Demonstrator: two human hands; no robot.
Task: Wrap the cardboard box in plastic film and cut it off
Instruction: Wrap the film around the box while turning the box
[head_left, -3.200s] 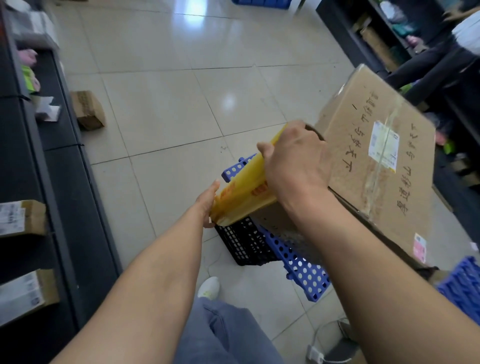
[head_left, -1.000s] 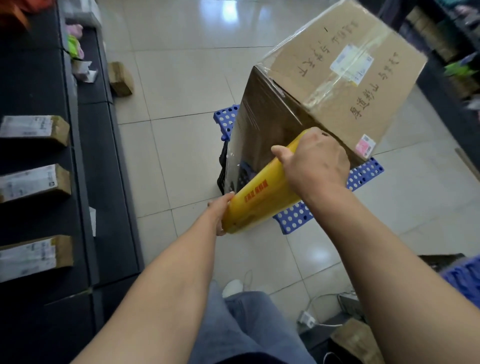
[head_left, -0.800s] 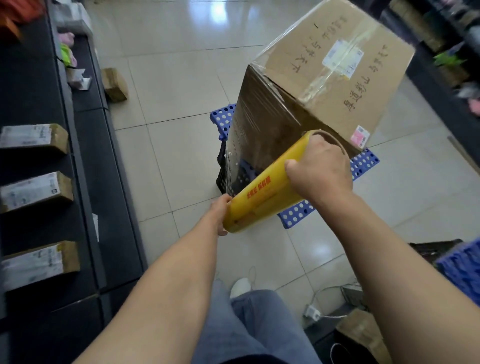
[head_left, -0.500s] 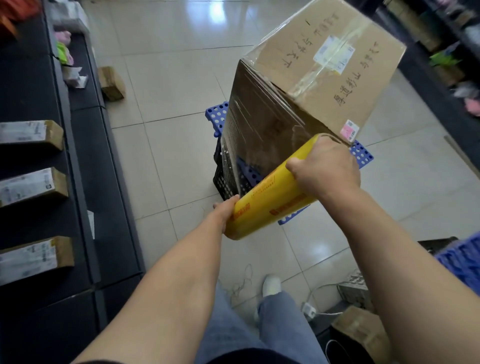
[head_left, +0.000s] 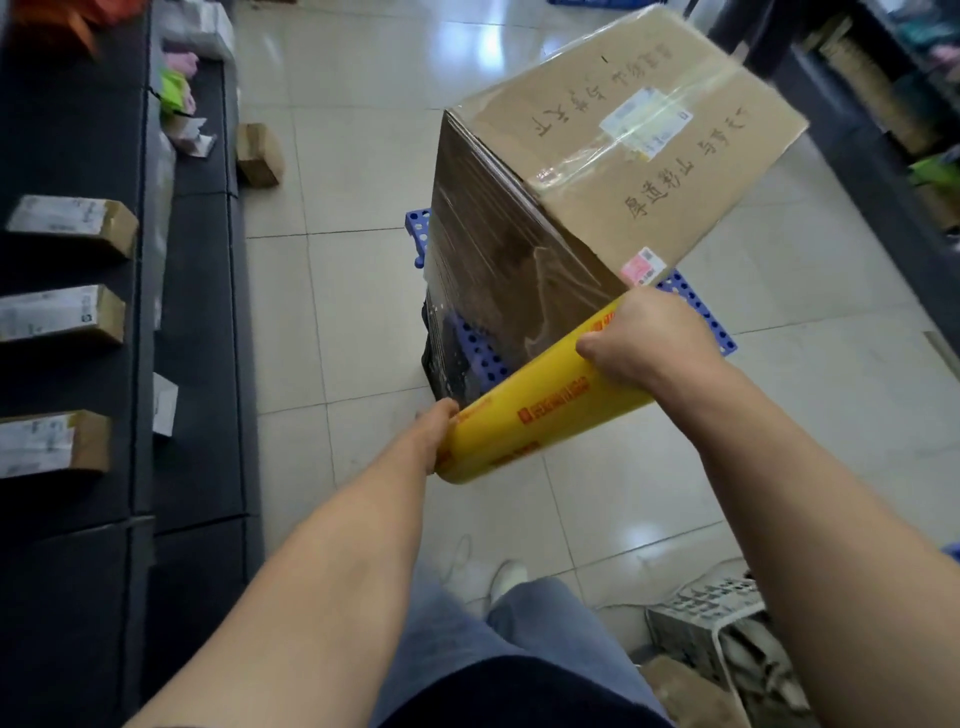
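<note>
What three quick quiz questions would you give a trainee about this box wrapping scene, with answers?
1. True or false: the film is already cut from the roll.
2. What does the box sit on? A) the bare floor B) a blue crate C) a shelf
3. Fill in: the roll's far end is gripped by the ___ hand.

Key:
1. False; the film runs unbroken from box to roll.
2. B.
3. Right: the right hand grips the far end, and the left hand holds the near end.
</note>
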